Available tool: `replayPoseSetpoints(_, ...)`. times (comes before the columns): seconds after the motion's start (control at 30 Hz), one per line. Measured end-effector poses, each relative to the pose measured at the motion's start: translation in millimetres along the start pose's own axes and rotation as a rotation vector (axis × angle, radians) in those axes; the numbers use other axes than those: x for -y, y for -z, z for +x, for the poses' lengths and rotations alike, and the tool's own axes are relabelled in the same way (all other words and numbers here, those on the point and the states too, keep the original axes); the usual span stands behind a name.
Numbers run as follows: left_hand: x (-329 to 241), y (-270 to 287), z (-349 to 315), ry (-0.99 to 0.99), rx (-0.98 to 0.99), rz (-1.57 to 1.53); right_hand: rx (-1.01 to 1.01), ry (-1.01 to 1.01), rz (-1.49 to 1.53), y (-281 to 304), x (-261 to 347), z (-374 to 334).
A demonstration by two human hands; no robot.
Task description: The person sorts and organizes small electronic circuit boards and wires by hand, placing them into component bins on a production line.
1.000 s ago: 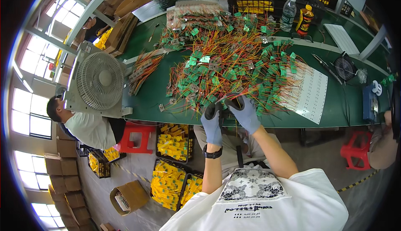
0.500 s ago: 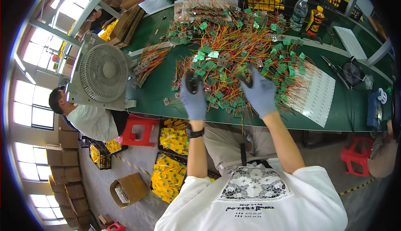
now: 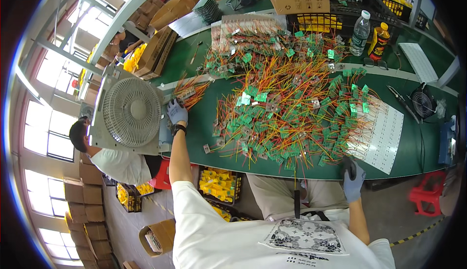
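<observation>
My left hand (image 3: 177,113), in a grey-blue glove with a dark palm, reaches far to the left beside the fan. Its fingers are curled over the near end of a bundle of wired strips (image 3: 190,93) with red and yellow leads. My right hand (image 3: 353,177), gloved alike, is at the table's front edge below a white perforated panel (image 3: 386,140). Its fingers are loosely bent and apart, with nothing visible in them. Between the hands spreads a big heap of small green circuit boards (image 3: 282,123) with red, orange and yellow wires.
A grey fan (image 3: 132,111) stands at the table's left end, with a seated person (image 3: 116,164) beyond it. Farther back are a water bottle (image 3: 360,33), a yellow-capped bottle (image 3: 379,41) and a carton (image 3: 296,4). Tweezers (image 3: 403,103) and a small black fan (image 3: 423,101) lie right.
My left hand has gone from the heap leftward to the bundle by the fan. My right hand has drawn back from the heap to the table's front edge. The view has shifted.
</observation>
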State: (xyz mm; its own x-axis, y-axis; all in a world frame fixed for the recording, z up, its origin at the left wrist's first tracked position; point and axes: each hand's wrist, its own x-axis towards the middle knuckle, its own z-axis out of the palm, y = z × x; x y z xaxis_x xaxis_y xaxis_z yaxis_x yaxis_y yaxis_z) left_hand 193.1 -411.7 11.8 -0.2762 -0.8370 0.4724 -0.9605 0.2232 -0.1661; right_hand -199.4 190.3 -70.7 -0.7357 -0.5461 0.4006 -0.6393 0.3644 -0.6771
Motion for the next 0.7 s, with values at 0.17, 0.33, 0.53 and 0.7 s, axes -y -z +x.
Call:
replayPoseSetpoints(0.17,-7.5,12.4,14.1,0.069,0.101,-0.083,0.197,0.151,0.000,8.8,18.5,23.6)
replayPoseSetpoints(0.33,-16.9,35.7,25.1,0.000,0.044,-0.125,0.232,0.127,-0.029,10.8,29.6,31.7)
replayPoseSetpoints(0.53,41.3,57.8,30.0,0.278,-0.241,-0.586,0.240,0.134,0.053,5.0,27.8,30.8)
replayPoseSetpoints(0.7,-16.0,116.8,-15.2,0.339,-0.505,-1.463,0.162,0.124,0.030,3.9,13.4,12.1)
